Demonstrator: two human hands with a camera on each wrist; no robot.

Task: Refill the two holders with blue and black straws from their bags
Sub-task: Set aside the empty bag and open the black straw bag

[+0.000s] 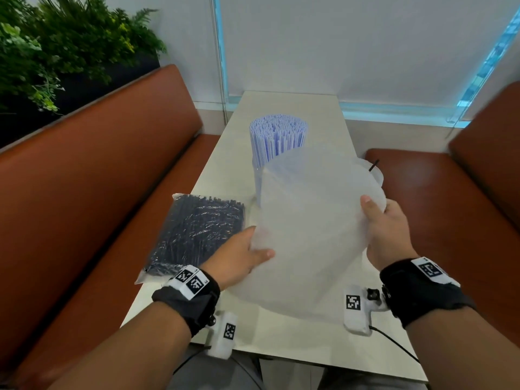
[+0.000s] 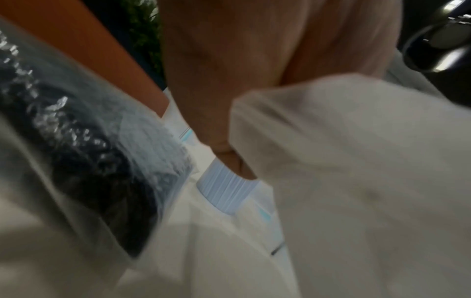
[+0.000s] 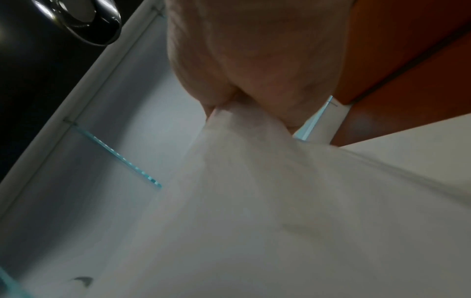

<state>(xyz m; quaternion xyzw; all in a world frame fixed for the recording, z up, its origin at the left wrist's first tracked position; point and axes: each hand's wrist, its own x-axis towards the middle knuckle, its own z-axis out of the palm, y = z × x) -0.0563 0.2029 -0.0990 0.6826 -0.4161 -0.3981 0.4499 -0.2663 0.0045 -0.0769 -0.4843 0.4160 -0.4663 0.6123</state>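
Both my hands hold an empty clear plastic bag point(image 1: 306, 229) above the table's near half. My left hand point(image 1: 242, 257) grips its left edge and my right hand point(image 1: 385, 223) pinches its right edge point(image 3: 229, 121). Behind the bag a clear holder packed with upright blue straws point(image 1: 277, 136) stands mid-table; the same straws point(image 2: 224, 189) show blurred in the left wrist view. A sealed bag of black straws point(image 1: 197, 235) lies flat at the table's left edge, also seen as the black straw bag point(image 2: 89, 161). A second holder point(image 1: 375, 170) with one dark straw peeks out behind the held bag.
The narrow white table point(image 1: 284, 105) runs away from me to a white wall. Brown benches flank it, the left bench point(image 1: 84, 192) and the right bench point(image 1: 450, 206). Green plants point(image 1: 56, 46) stand behind the left bench.
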